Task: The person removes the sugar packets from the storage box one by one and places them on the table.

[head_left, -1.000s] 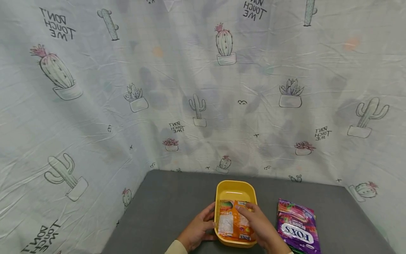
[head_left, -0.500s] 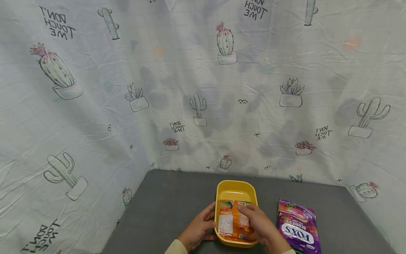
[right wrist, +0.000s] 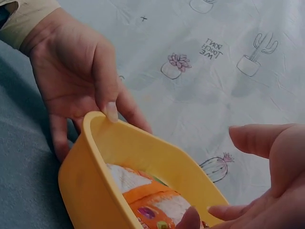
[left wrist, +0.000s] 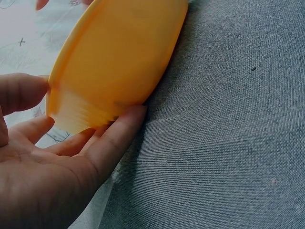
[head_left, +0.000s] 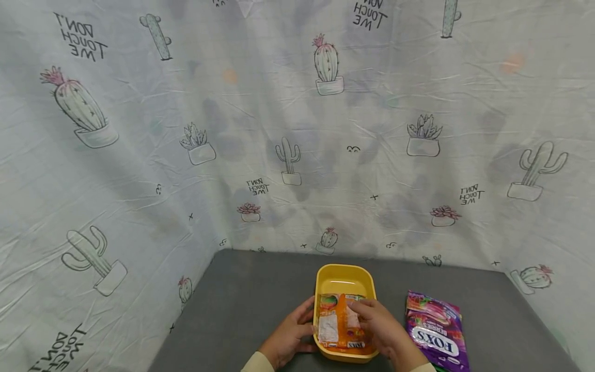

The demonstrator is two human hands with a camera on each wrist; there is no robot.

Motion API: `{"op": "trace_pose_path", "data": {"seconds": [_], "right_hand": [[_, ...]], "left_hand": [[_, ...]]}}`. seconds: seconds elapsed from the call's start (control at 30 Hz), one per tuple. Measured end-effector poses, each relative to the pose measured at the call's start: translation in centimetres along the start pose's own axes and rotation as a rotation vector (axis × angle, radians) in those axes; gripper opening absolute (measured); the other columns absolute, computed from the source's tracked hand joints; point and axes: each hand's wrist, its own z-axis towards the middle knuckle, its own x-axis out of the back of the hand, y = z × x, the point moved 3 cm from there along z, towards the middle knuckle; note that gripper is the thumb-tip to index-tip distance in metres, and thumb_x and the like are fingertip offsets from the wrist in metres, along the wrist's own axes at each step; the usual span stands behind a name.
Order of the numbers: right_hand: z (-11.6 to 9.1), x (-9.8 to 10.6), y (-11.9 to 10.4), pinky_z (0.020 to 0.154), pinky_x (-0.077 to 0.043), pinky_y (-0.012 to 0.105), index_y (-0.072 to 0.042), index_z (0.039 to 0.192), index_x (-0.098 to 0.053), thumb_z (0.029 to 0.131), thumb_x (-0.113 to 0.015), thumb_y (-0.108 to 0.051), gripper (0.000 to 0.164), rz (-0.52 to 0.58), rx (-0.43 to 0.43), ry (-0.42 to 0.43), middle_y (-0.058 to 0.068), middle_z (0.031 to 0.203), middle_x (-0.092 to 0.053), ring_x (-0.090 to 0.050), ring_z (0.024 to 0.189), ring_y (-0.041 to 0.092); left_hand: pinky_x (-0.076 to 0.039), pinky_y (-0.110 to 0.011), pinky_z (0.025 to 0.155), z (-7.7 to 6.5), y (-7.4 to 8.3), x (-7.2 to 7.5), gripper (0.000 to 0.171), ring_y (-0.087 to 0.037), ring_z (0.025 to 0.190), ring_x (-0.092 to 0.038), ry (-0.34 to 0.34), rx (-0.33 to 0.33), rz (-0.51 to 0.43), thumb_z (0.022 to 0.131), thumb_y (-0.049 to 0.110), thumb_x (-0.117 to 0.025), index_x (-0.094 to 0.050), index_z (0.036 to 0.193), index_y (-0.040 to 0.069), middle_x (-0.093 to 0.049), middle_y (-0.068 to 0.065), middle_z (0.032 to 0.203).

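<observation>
A yellow plastic tub (head_left: 345, 273) stands on the grey table, with an orange candy bag (head_left: 329, 329) lying flat inside its near half. My left hand (head_left: 294, 330) holds the tub at its left side, thumb on the rim and fingers along the outer wall; the left wrist view shows the fingertips low on that wall (left wrist: 114, 52). My right hand (head_left: 383, 328) reaches over the right rim, its fingers touching the right part of the bag. In the right wrist view its thumb (right wrist: 252, 139) sticks out straight, away from the bag.
To the right of the tub lies a purple Fox's Berries candy bag (head_left: 434, 330), a strip of green showing under its near edge. A white cactus-print curtain (head_left: 297, 155) hangs behind the grey table (head_left: 251, 289) and along both sides.
My right hand has shifted slightly on the orange bag, and the bag's middle seam shows more raised. The left hand and the tub stay in place.
</observation>
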Motion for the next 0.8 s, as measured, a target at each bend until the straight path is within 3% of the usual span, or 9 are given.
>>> {"op": "trace_pose_path", "data": {"seconds": [0.43,0.63,0.8], "right_hand": [[0.4,-0.1,-0.4,0.079,-0.049,0.046,0.009,0.137,-0.029,0.087,-0.068,-0.036,0.077,-0.155,0.080,0.103,0.028,0.120,-0.047,-0.059,0.092,0.031],[0.8,-0.9,0.0,0.064,-0.052,0.044,0.001,0.140,-0.029,0.082,-0.074,-0.020,0.077,-0.348,0.164,0.189,0.028,0.113,-0.054,-0.061,0.090,0.031],[0.5,-2.1,-0.3,0.068,-0.051,0.046,-0.004,0.143,-0.031,0.078,-0.077,-0.018,0.081,-0.534,0.200,0.305,0.025,0.116,-0.057,-0.059,0.094,0.031]], "left_hand": [[-0.049,-0.056,0.075,-0.1,-0.1,0.2,0.076,-0.032,0.116,-0.051,0.003,0.001,0.003,0.087,0.001,-0.055,-0.023,0.154,0.018,-0.037,-0.016,0.147],[-0.049,-0.056,0.074,-0.2,-0.2,0.3,0.076,-0.032,0.116,-0.052,-0.003,-0.002,-0.006,0.087,0.000,-0.054,-0.023,0.154,0.019,-0.034,-0.017,0.149],[-0.049,-0.056,0.076,-0.4,0.0,0.2,0.075,-0.033,0.115,-0.052,-0.019,-0.007,-0.022,0.088,0.000,-0.053,-0.023,0.154,0.019,-0.033,-0.017,0.149]]}}
